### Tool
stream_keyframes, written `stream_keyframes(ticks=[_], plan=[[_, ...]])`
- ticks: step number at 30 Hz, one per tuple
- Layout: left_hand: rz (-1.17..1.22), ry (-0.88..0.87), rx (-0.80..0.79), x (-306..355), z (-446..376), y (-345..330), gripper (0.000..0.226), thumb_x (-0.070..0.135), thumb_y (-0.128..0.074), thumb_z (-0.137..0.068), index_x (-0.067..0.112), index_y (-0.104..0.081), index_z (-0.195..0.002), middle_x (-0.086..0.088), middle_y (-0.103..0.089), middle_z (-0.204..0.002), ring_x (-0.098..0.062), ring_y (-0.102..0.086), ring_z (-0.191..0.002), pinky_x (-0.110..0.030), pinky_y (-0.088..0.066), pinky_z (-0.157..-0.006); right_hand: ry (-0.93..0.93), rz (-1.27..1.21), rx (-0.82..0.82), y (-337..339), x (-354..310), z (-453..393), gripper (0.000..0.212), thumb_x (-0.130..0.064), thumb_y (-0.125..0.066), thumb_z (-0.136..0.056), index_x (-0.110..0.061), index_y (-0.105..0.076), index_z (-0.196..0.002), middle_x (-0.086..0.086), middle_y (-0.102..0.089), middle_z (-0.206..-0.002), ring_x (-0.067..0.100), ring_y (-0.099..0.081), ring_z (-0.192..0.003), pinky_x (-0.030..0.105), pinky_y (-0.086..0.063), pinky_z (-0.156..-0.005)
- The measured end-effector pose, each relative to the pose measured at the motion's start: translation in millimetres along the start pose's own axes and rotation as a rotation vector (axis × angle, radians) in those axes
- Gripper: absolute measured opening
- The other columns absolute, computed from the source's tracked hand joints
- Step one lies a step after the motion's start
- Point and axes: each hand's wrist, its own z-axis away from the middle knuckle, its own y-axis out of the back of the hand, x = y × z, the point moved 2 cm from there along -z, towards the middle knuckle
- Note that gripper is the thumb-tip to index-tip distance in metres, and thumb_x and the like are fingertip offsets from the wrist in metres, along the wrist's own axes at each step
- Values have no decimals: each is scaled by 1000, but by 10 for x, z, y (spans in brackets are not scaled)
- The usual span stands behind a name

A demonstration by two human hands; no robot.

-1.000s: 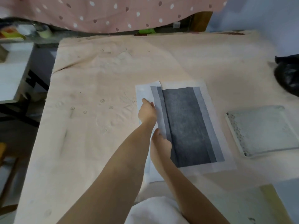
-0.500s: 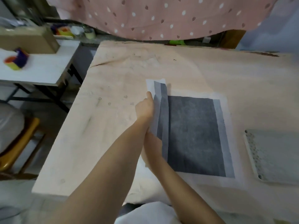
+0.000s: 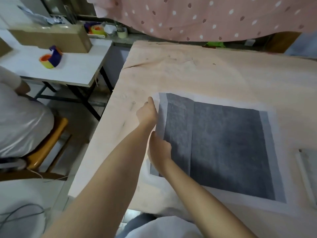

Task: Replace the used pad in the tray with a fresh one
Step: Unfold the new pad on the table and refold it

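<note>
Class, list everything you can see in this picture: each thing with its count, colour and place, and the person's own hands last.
pad: one, dark grey centre with white border, spread flat on the table
tray: one, pale grey, at the right edge, beside the pad, partly out of frame
table: one, covered in peach cloth, centre
side table: one, white, left
tape dispenser: one, orange, yellow and purple, on the side table
box: one, brown cardboard, on the side table
curtain: one, pink with spots, top
stool: one, orange, left
left hand: at the pad's far left edge
right hand: on the pad's left edge, nearer
</note>
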Motion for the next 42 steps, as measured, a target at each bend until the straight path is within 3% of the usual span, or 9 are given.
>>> stream_keyframes(ticks=[4,9,17,21,26,31,34,36,42], plan=[[18,-39,-62,-222,-200,-55,20,7,-34,-93,8,-44,-111,-12,-66,-100,-34,-60,-88,-34,-36,-65,45,125,23,-71,-262,-166,42,-4,-45,-93,-2,-33,-133,8,-59,-115,25,-62,-98,32,-52,-76],[2,-78,-176,-500,-400,-207,18,13,-35,-97,7,-45,-110,-12,-64,-101,-32,-60,-90,-32,-36,-62,30,209,-21,-280,-472,-348,66,-13,-46,-95,3,-9,-148,11,-62,-115,24,-65,-92,29,-46,-63],[43,-56,-335,-778,-522,-490,27,30,-38,-100,7,-47,-112,-12,-62,-108,-31,-59,-99,-33,-39,-71,-124,108,-230,-606,-478,-485,51,-20,-38,-100,-3,-24,-145,17,-55,-129,30,-57,-112,31,-47,-81],[42,-47,-372,-815,-572,-571,27,30,-38,-99,8,-48,-112,-12,-62,-109,-31,-60,-99,-33,-40,-72,-87,236,-247,-667,-465,-553,66,-22,-42,-98,-1,-5,-149,18,-50,-132,30,-53,-117,37,-48,-88],[10,-42,-401,-817,-566,-615,34,29,-36,-99,8,-45,-124,-12,-57,-120,-31,-57,-110,-35,-42,-83,92,332,-211,-670,-491,-546,46,-13,-45,-94,-1,-38,-137,16,-46,-131,30,-54,-109,37,-46,-72],[-22,25,-362,-751,-464,-598,34,25,-38,-99,2,-40,-124,-14,-52,-124,-31,-57,-111,-37,-44,-82,-32,94,-97,-646,-426,-512,38,-20,-39,-96,-2,-40,-129,13,-61,-107,27,-61,-87,33,-40,-59],[-32,-120,-278,-646,-331,-550,33,20,-41,-98,0,-41,-123,-16,-51,-122,-31,-54,-108,-39,-44,-76,-66,-61,-3,-590,-251,-397,39,-23,-36,-97,-2,-39,-130,12,-65,-96,29,-64,-82,34,-46,-62],[32,-250,-236,-544,-174,-512,27,20,-43,-96,0,-46,-114,-16,-53,-115,-31,-53,-101,-38,-42,-72,-94,-150,72,-533,-33,-256,26,-22,-38,-96,-6,-46,-114,11,-65,-90,30,-64,-76,32,-43,-59],[79,-583,-189,-249,602,-464,24,21,-50,-91,1,-54,-103,-16,-56,-103,-32,-52,-93,-36,-37,-74,-224,-141,287,-374,775,295,14,-13,-55,-86,-4,-57,-96,12,-64,-86,32,-62,-75,37,-46,-59]])
